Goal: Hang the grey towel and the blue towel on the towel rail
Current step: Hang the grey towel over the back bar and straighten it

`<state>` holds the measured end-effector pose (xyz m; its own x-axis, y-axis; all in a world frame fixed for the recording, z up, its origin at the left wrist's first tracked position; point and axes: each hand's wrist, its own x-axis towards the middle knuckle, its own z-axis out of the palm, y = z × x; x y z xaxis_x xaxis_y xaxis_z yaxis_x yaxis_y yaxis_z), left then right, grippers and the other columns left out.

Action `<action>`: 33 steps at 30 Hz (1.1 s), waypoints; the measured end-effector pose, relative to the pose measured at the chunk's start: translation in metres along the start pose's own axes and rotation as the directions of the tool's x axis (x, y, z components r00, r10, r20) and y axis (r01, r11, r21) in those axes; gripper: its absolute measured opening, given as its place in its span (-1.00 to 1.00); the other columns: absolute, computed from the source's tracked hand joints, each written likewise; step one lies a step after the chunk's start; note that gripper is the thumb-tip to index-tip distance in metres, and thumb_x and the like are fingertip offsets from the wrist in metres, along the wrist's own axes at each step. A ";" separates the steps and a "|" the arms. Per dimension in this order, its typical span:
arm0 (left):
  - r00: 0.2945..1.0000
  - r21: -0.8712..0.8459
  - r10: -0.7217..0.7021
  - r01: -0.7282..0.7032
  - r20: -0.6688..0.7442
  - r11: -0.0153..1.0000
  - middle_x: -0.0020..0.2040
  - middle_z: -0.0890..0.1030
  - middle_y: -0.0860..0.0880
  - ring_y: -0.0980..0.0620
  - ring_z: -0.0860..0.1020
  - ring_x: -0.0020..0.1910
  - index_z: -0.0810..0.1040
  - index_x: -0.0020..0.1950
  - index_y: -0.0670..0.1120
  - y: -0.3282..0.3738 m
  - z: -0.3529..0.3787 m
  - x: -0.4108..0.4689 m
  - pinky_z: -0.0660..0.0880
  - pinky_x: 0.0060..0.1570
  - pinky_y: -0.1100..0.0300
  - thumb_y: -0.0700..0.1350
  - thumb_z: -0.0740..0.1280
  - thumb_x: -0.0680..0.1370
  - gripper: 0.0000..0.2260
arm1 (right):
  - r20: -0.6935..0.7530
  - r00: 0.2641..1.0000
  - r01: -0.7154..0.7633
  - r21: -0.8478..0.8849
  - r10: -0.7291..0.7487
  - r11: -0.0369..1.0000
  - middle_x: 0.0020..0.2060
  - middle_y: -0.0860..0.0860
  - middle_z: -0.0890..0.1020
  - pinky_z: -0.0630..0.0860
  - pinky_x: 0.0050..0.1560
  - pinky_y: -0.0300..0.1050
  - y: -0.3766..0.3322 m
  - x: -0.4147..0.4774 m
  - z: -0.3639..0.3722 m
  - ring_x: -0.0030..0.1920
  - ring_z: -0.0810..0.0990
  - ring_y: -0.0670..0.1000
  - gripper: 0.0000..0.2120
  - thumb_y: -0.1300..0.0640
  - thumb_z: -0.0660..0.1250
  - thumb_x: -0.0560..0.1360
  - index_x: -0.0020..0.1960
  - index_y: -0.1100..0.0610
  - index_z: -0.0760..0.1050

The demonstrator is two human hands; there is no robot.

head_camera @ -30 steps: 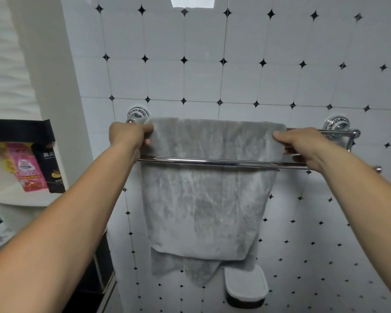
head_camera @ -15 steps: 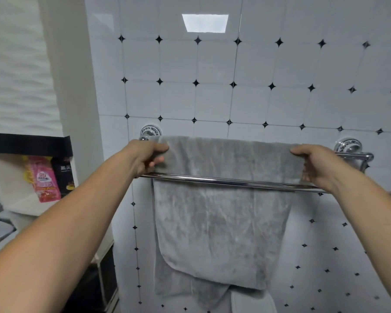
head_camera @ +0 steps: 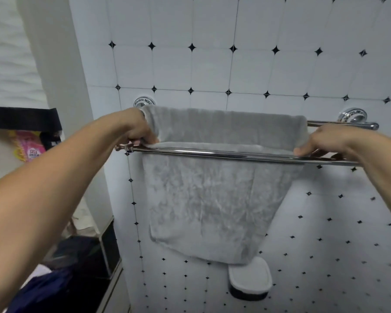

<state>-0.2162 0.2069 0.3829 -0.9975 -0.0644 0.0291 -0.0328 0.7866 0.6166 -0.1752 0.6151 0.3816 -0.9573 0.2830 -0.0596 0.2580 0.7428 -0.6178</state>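
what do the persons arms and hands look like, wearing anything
Both arms are bare as far as the picture shows, with no sleeves in view. The left hand and right hand wear no gloves, and no watch or bracelet shows at either wrist. The fingers are mostly hidden, so rings cannot be ruled out.

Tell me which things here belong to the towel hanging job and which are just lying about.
Job: grey towel, draped over the towel rail; left hand and right hand, holding its edges; dark blue cloth lower left, possibly the blue towel.
Lying about: pink packet; white-lidded container.
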 end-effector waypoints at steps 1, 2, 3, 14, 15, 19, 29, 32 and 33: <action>1.000 -0.017 -0.004 0.005 0.027 1.000 -0.72 0.34 -0.02 0.11 0.27 -0.78 0.41 -0.35 -0.19 0.003 0.000 0.002 0.21 -0.67 0.42 -0.31 0.42 0.49 -0.73 | -0.001 1.000 -0.017 -0.050 0.017 0.999 -0.19 0.06 0.71 0.39 -0.10 -0.05 -0.004 0.002 -0.001 -0.12 0.64 0.05 -0.79 0.12 0.56 0.31 -0.12 0.17 0.64; 0.998 -0.058 -0.018 0.022 0.065 0.998 -0.73 0.35 0.01 0.15 0.25 -0.79 0.41 -0.34 -0.17 0.005 0.001 0.005 0.19 -0.68 0.45 -0.32 0.40 0.51 -0.73 | -0.008 1.000 -0.021 -0.087 0.020 0.996 -0.16 0.07 0.71 0.39 -0.07 -0.02 -0.007 0.004 -0.001 -0.10 0.65 0.07 -0.77 0.12 0.56 0.31 -0.09 0.17 0.62; 0.992 -0.120 -0.033 0.047 0.119 0.992 -0.69 0.37 0.02 0.17 0.24 -0.77 0.44 -0.32 -0.16 0.007 0.001 0.009 0.18 -0.68 0.46 -0.30 0.41 0.51 -0.75 | -0.020 1.000 -0.011 -0.121 0.008 0.993 -0.14 0.10 0.70 0.39 -0.09 -0.03 -0.008 0.007 -0.002 -0.12 0.65 0.07 -0.76 0.12 0.55 0.32 -0.08 0.18 0.60; 0.979 -0.563 -0.138 0.199 0.149 0.802 -0.65 0.37 0.10 0.22 0.28 -0.70 0.46 -0.21 -0.01 -0.001 0.008 0.035 0.10 -0.68 0.45 -0.08 0.38 0.55 -0.83 | -0.186 0.977 0.158 0.287 -0.106 0.945 -0.15 0.10 0.67 0.36 -0.21 -0.11 0.003 0.017 0.010 -0.13 0.60 0.10 -0.78 0.11 0.50 0.39 -0.03 0.19 0.62; 0.980 -0.472 -0.149 0.194 0.132 0.860 -0.66 0.36 0.09 0.20 0.25 -0.72 0.46 -0.23 -0.02 -0.002 0.008 0.033 0.09 -0.66 0.45 -0.07 0.39 0.55 -0.81 | -0.167 0.981 0.140 0.249 -0.100 0.958 -0.16 0.09 0.68 0.36 -0.21 -0.11 0.005 0.016 0.010 -0.12 0.61 0.10 -0.81 0.12 0.51 0.38 -0.06 0.18 0.62; 0.995 -0.390 -0.092 0.103 0.046 0.915 -0.67 0.38 0.03 0.19 0.26 -0.76 0.45 -0.25 -0.11 -0.003 0.012 0.033 0.18 -0.70 0.46 -0.23 0.44 0.50 -0.80 | -0.106 0.990 0.111 0.180 -0.093 0.977 -0.18 0.07 0.69 0.34 -0.22 -0.11 0.007 0.013 0.009 -0.21 0.60 0.05 -0.83 0.11 0.50 0.39 -0.08 0.18 0.64; 0.991 -0.707 -0.074 0.128 0.107 0.695 -0.51 0.44 0.13 0.23 0.21 -0.75 0.51 -0.04 0.04 0.008 0.000 0.028 0.06 -0.76 0.49 -0.12 0.32 0.59 -0.94 | -0.404 0.915 0.220 0.507 0.005 0.834 -0.39 -0.01 0.60 0.23 -0.35 -0.13 -0.004 0.008 -0.007 -0.39 0.49 -0.03 -0.83 0.11 0.50 0.37 -0.16 0.10 0.51; 0.999 -0.745 -0.039 0.043 0.022 0.665 -0.42 0.49 0.10 0.24 0.22 -0.73 0.58 0.01 0.00 0.016 0.004 0.026 0.09 -0.73 0.47 -0.17 0.34 0.57 -0.92 | -0.399 0.916 0.178 0.489 0.038 0.854 -0.28 0.08 0.62 0.30 -0.36 -0.14 0.005 0.004 -0.013 -0.38 0.49 -0.03 -0.81 0.10 0.48 0.40 -0.21 0.10 0.46; 0.999 -0.756 -0.039 0.013 -0.017 0.655 -0.35 0.49 0.06 0.24 0.23 -0.71 0.59 0.00 -0.03 0.018 0.010 0.027 0.12 -0.71 0.46 -0.20 0.35 0.56 -0.91 | -0.416 0.909 0.180 0.447 0.025 0.876 -0.27 0.12 0.59 0.37 -0.40 -0.19 0.006 0.003 -0.012 -0.39 0.47 -0.02 -0.80 0.11 0.46 0.43 -0.23 0.16 0.48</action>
<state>-0.2439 0.2251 0.3872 -0.9943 -0.1053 0.0183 0.0131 0.0500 0.9987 -0.1750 0.6279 0.3871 -0.8096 0.5281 0.2560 -0.0048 0.4302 -0.9027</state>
